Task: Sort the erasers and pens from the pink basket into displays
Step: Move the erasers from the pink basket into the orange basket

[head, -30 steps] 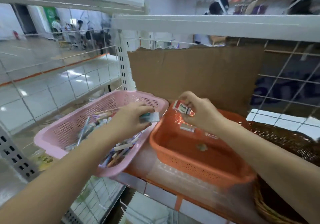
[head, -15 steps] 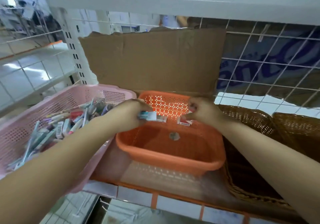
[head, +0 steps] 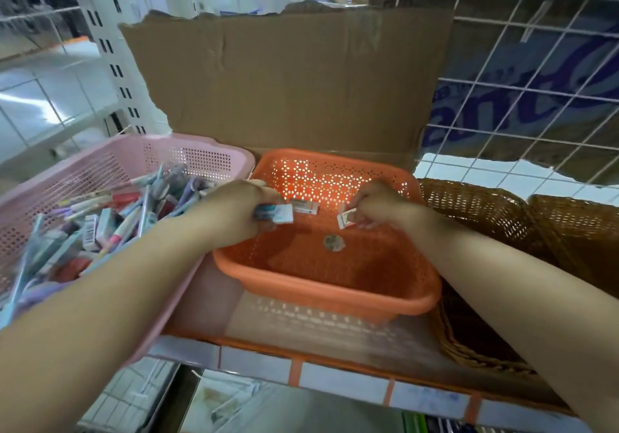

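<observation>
Head view, looking down at a shelf.

Pink basket (head: 201,154) at left: perforated plastic with a rounded rim, heaped with slim pens (head: 110,218) and small boxed items in a jumble. It sits just beside the orange basket (head: 335,295), which has the same perforated plastic and a smooth rolled lip. A dull round disc (head: 334,242) lies on the orange basket's floor.

Left hand (head: 231,211): over the orange basket's left rim, fingers curled round a small blocky eraser (head: 281,214) in a pale blue-and-white sleeve. One end pokes out past the fingers.

Right hand (head: 378,208): low inside the orange basket near the back wall, fingertips pinching a second eraser (head: 346,219). This one is white and rectangular with reddish print, and it is tilted. Whether it touches the basket floor I cannot tell.

A third eraser (head: 304,205) lies flat against the back wall, between the two hands.

A torn cardboard sheet (head: 284,81), matt brown with a ragged top edge, stands behind both baskets. At right is a brown woven wicker basket (head: 485,218), and white wire grid (head: 536,97) rises behind it. The shelf edge (head: 335,375) is pale with orange dividers.
</observation>
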